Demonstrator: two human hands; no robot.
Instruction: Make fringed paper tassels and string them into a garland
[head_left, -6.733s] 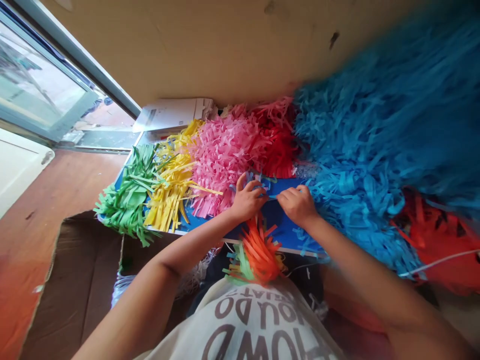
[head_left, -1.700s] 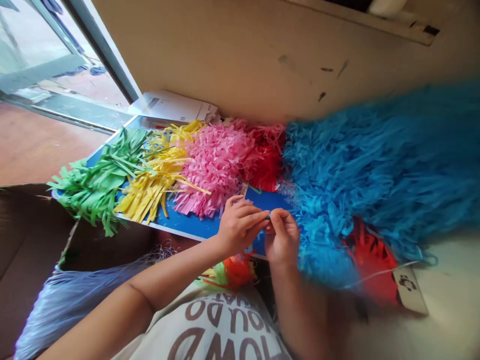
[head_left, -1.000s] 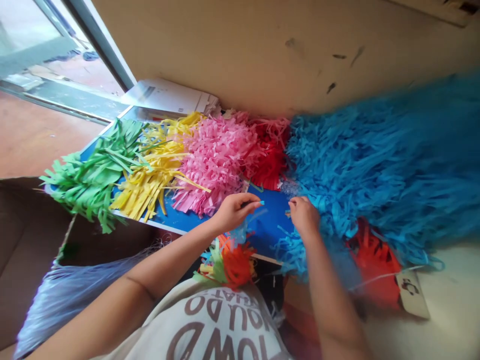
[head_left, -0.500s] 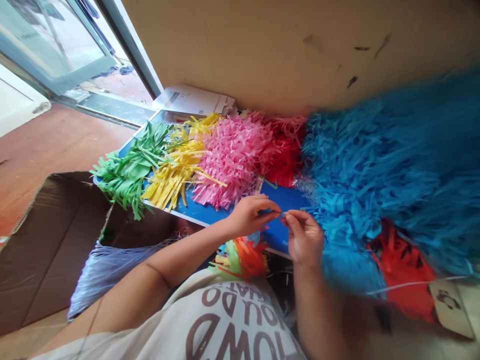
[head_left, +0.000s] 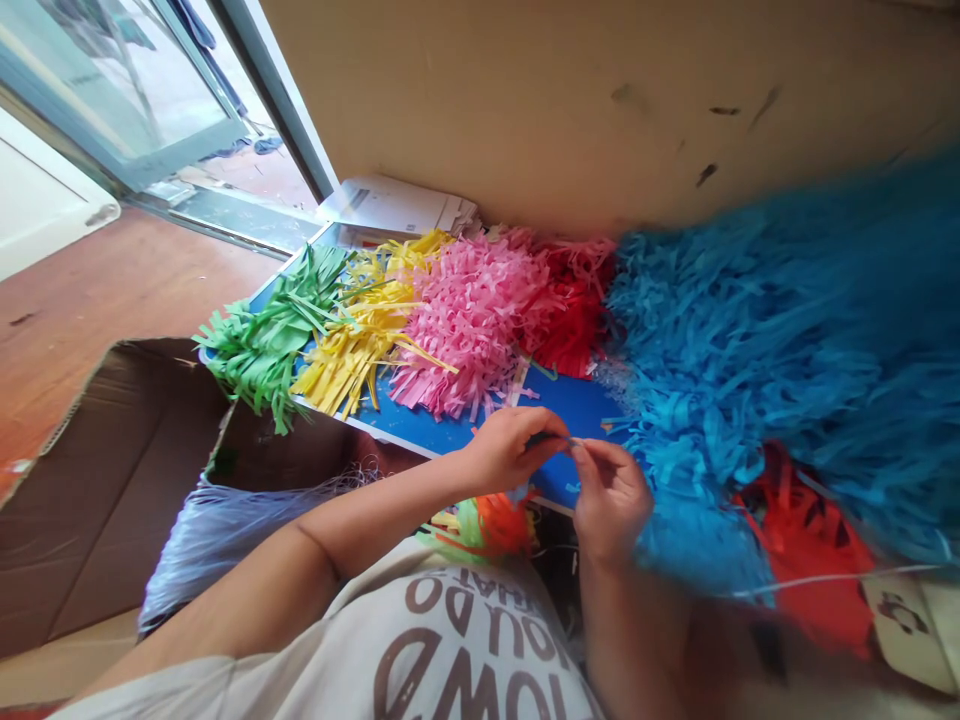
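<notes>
My left hand (head_left: 517,445) and my right hand (head_left: 611,500) meet fingertip to fingertip over the front edge of the blue table (head_left: 420,428). Both are closed in a pinch on something tiny and bluish, too small to name. Just below them, against my shirt, hangs a bunch of orange, green and yellow paper strips (head_left: 499,522). To the right of my right hand lies a big heap of blue paper fringe (head_left: 750,350). A bundle of pink fringe (head_left: 472,320) is on the table beyond my left hand.
Green fringe (head_left: 281,320), yellow fringe (head_left: 360,335) and red fringe (head_left: 574,325) lie along the table by the wall. Pale strings (head_left: 217,540) hang by an open cardboard box (head_left: 97,480) at left. Red material (head_left: 810,550) sits at lower right.
My hands have dropped slightly and stay pinched together. My left wrist is bent a little more. The view has shifted slightly.
</notes>
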